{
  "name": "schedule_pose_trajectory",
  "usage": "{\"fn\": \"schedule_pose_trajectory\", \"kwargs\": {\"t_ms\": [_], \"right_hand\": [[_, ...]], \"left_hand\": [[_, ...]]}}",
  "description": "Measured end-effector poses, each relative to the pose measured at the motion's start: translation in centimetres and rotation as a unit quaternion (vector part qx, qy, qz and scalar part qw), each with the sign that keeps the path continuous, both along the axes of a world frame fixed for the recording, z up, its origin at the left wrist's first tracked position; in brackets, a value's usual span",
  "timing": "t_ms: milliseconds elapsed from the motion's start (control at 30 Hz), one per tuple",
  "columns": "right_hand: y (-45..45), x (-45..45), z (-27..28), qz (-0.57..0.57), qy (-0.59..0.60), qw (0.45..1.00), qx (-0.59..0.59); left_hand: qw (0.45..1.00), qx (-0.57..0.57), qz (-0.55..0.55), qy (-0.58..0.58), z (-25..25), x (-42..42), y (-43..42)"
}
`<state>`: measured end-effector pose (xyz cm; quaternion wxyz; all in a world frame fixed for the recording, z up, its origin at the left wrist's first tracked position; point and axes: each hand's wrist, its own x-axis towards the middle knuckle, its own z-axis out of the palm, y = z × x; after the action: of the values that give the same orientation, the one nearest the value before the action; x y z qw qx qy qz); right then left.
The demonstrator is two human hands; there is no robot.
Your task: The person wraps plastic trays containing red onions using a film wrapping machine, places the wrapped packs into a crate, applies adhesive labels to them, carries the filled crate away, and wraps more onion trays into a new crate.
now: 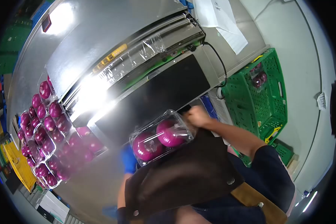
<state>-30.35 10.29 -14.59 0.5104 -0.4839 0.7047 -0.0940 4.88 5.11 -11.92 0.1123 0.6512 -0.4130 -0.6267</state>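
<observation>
A clear tray of purple onions (162,137), covered with film, is tilted in front of the dark apron. At its left end is my left hand (127,158) in a blue glove, blurred, with its fingers mostly hidden behind the tray. My right hand (198,116) is bare and closed beside the tray's right end; what its curled fingers hold is hidden. Just beyond the tray lies the black plate (175,80) of the wrapping machine, with film over its rollers (145,50).
Stacked trays of purple onions (44,127) stand on the metal table (86,186) at left. A green crate (250,97) at right holds a wrapped onion pack (258,79). White paper (220,26) lies at the top, and a black cable (222,59) runs beside the machine.
</observation>
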Motion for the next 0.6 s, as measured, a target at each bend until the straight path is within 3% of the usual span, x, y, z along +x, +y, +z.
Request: {"fn": "schedule_pose_trajectory", "kwargs": {"t_ms": [33, 67, 100, 200, 267, 400, 433, 467, 500, 567, 600], "right_hand": [[-0.3, 2.4, -1.8, -0.051, -0.068, 0.996, 0.007], [-0.9, 4.2, -3.7, 0.01, -0.137, 0.979, -0.153], [-2.0, 4.9, -3.2, 0.01, -0.256, 0.947, -0.193], [-0.6, 7.6, 1.1, -0.162, -0.563, 0.797, -0.147], [-1.9, 6.6, 6.0, -0.027, -0.546, 0.834, -0.076], [-3.8, 7.5, 8.6, 0.235, -0.376, 0.889, -0.117], [-3.5, 5.8, 8.5, 0.284, -0.328, 0.877, -0.208], [-2.8, 3.9, 9.2, 0.257, -0.275, 0.902, -0.211], [-0.7, 1.9, 5.6, 0.309, -0.2, 0.918, -0.147], [-1.5, -4.0, 9.1, 0.192, -0.18, 0.961, -0.084], [-2.3, -6.6, 9.9, 0.111, -0.124, 0.985, 0.055]], "left_hand": [[0.993, 0.054, 0.059, 0.081, -0.9, -1.9, 0.5], [0.975, 0.115, 0.119, 0.15, -2.1, -3.4, 1.2], [0.954, 0.159, 0.16, 0.197, -2.8, -4.7, 1.6], [0.921, 0.189, 0.22, 0.262, -3.0, -6.3, 1.4], [0.916, 0.166, 0.222, 0.29, -1.0, -6.5, -0.3], [0.915, 0.151, 0.139, 0.348, 3.0, -9.3, -3.5], [0.915, 0.163, 0.098, 0.357, 3.8, -10.5, -3.4], [0.912, 0.179, 0.054, 0.365, 4.6, -11.8, -3.0], [0.908, 0.196, 0.011, 0.371, 5.4, -13.1, -2.5], [0.894, 0.227, -0.064, 0.382, 6.5, -16.1, -1.6], [0.888, 0.233, -0.094, 0.386, 6.9, -17.6, -1.3]]}}
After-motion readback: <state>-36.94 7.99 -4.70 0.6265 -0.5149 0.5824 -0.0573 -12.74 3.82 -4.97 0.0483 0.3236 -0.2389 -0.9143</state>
